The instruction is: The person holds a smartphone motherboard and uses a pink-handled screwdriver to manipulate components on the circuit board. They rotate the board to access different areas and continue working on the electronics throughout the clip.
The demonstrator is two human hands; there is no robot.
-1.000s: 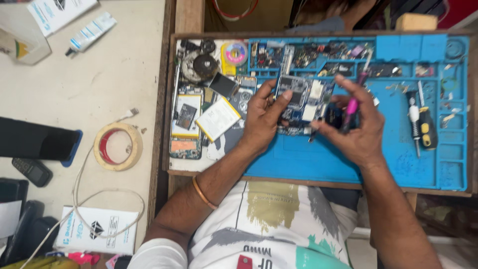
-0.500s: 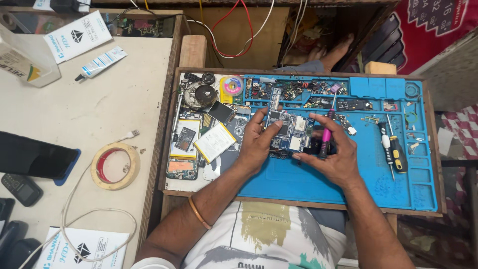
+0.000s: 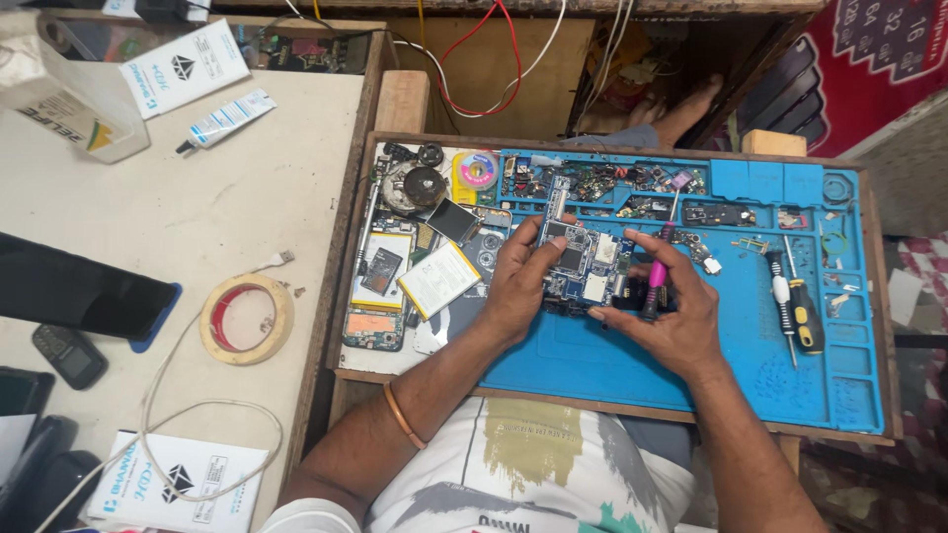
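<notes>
The left hand [image 3: 521, 286] pinches the circuit board [image 3: 583, 262] tight by its near edge, tilted above the blue mat [image 3: 632, 365]. The right hand [image 3: 671, 316] grips a pink screwdriver [image 3: 657, 276] just beside it. A slip could scratch the board or fling a screw.

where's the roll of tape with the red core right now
In the head view, the tan tape roll with the red core lies on the white table, left of the blue work mat, beside a white cable.

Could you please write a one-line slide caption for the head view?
Left hand steadies a circuit board on a blue mat; right hand holds a pink-handled tool.
</notes>
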